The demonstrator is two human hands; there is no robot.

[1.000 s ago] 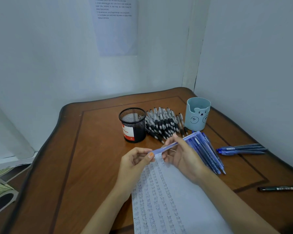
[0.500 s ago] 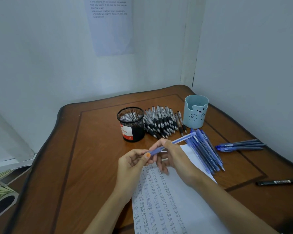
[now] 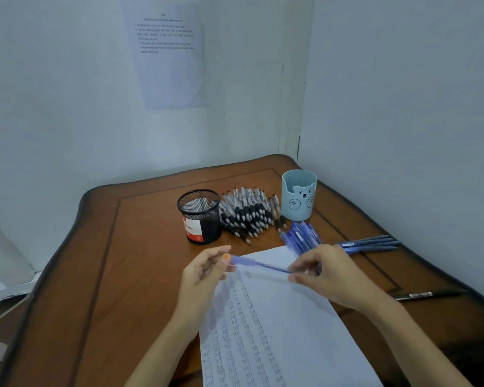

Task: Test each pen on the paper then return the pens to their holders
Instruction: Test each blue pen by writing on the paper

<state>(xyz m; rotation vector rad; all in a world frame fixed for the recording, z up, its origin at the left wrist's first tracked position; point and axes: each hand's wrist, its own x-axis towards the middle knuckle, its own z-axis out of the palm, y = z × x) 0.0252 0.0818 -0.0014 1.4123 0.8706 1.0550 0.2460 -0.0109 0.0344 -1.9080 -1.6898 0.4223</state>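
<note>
- Status: blue pen [image 3: 259, 264] is held in the air, roughly level, just above the top edge of the paper [image 3: 277, 317]. One end is pinched by the left hand [image 3: 204, 277] between thumb and fingertips, and the other end is gripped by the curled fingers of the right hand [image 3: 330, 277].
- Risk: the pen is blurred, so it cannot be told whether a cap is being pulled or a clicker worked. If a cap is released with a jerk, it could be flicked off the bench [image 3: 123, 261].
- Risk: the tip could be dragged across rows already written on the paper. A weak test mark could then be misread among the old ones.
- Risk: the right hand sits just beside the loose blue pens [image 3: 301, 238]. These could be nudged or rolled by the knuckles, and tested and untested pens could get mixed.
- Risk: wrong holder. The bear holder [image 3: 298, 199] and mesh holder [image 3: 200, 219] are separated only by the pile of black pens [image 3: 246, 213], so colours could be crossed on return.
- Risk: the pens by the wall [image 3: 370, 243] and the lone black pen [image 3: 428, 295] lie near the bench edge. They could be missed or knocked off.
</note>
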